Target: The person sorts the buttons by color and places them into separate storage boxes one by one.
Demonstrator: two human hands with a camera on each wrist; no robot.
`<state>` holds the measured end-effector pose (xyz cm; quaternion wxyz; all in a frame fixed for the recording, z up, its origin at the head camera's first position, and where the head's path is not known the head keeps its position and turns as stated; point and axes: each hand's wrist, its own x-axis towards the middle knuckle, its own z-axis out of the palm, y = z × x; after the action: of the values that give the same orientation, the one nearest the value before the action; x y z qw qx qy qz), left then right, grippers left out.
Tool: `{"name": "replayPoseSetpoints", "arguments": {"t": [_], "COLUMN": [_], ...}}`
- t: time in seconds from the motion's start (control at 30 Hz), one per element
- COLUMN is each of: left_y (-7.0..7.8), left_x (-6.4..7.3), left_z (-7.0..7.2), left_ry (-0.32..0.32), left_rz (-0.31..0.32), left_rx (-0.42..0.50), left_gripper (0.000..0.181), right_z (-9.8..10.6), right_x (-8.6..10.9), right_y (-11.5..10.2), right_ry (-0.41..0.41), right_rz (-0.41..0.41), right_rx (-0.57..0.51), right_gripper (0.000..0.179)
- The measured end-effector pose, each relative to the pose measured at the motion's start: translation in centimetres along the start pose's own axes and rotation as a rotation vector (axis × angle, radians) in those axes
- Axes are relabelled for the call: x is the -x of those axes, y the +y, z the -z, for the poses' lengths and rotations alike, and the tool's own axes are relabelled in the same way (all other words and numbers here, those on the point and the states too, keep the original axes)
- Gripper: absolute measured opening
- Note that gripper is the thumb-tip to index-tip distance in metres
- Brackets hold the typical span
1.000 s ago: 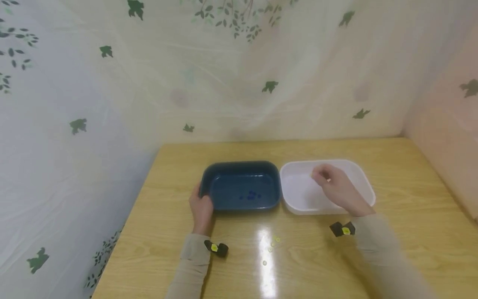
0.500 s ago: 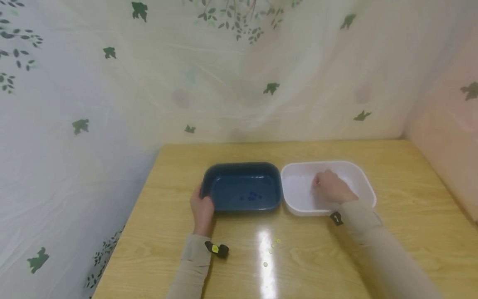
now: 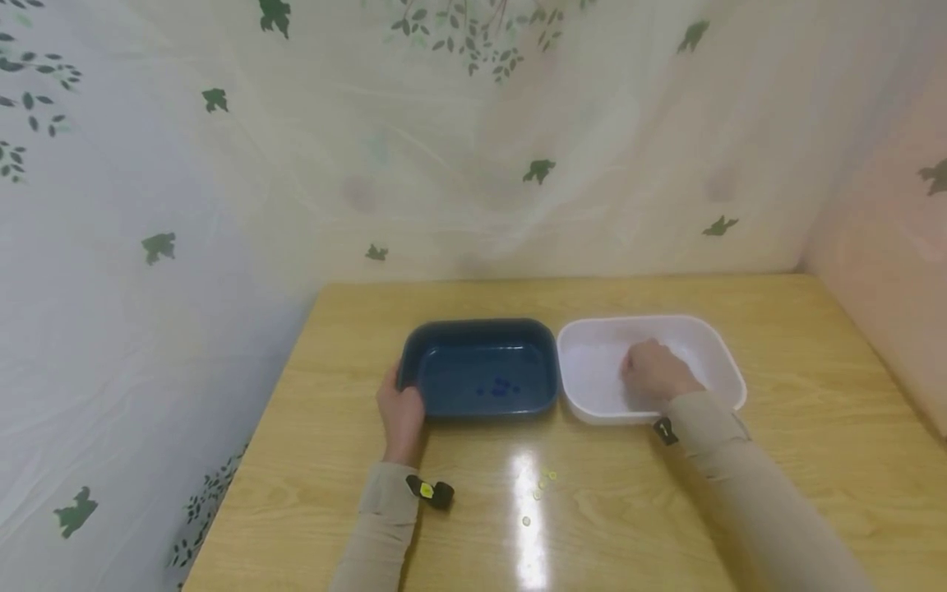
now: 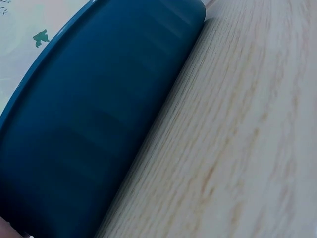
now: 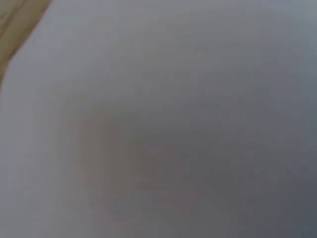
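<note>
My left hand (image 3: 399, 413) grips the near left corner of a dark blue rectangular tray (image 3: 473, 409), its thumb at the front wall and its fingers along the left end. In the left wrist view the long side wall of this tray (image 4: 99, 109) stands on the wood. Inside it lie several small blue pieces (image 3: 500, 387). My right hand (image 3: 661, 374) is low inside a white tray (image 3: 580, 407), fingers curled downward with the tips hidden. I cannot tell whether it holds anything. Only blurred pale surface of the white tray (image 5: 198, 59) fills the right wrist view.
Several small yellow ring-like pieces (image 3: 541, 485) lie on the wooden table (image 3: 473, 534) in front of the trays, beside a bright reflection. The two trays stand side by side. A pale sheet with leaf prints (image 3: 444, 205) hangs behind the table and at its sides.
My right hand, with a small yellow piece at its fingertips a second ago, has gone down into the white tray. My left hand keeps its hold on the blue tray.
</note>
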<state>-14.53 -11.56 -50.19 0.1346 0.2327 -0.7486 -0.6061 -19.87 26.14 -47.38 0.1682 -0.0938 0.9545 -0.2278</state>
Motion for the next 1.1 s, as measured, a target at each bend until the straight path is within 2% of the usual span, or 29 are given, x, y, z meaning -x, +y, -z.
{"name": "replayPoseSetpoints", "arguments": {"t": [0.33,0.63,0.73,0.83,0.93,1.1], "left_y": [0.0,0.0,0.0,0.1,0.2,0.2], "left_x": [0.0,0.0,0.0,0.1,0.2,-0.1], "left_z": [-0.1,-0.2,-0.2,-0.2,-0.2,-0.1], "left_ry": [0.004,0.002,0.000,0.007,0.015,0.014], "left_rz": [0.003,0.016,0.009,0.003,0.000,0.006], "left_rx": [-0.005,0.007,0.005,0.001,-0.004,-0.016], "left_gripper": [0.057,0.058,0.059,0.062,0.063,0.062], "right_z": [-0.5,-0.3,0.2,1.0,1.2,-0.5], "right_x": [-0.3,-0.1,0.3,1.4,3.4,8.0], "right_y": [0.7,0.9,0.6,-0.7,-2.8,-7.3], "right_ry": [0.022,0.045,0.084,0.163,0.257,0.328], "right_rz": [-0.007,-0.025,-0.033,-0.021,0.009,0.128], "right_rx": [0.046,0.015,-0.006,-0.024,-0.027,-0.035], "right_gripper": [0.019,0.018,0.016,0.017,0.019,0.013]}}
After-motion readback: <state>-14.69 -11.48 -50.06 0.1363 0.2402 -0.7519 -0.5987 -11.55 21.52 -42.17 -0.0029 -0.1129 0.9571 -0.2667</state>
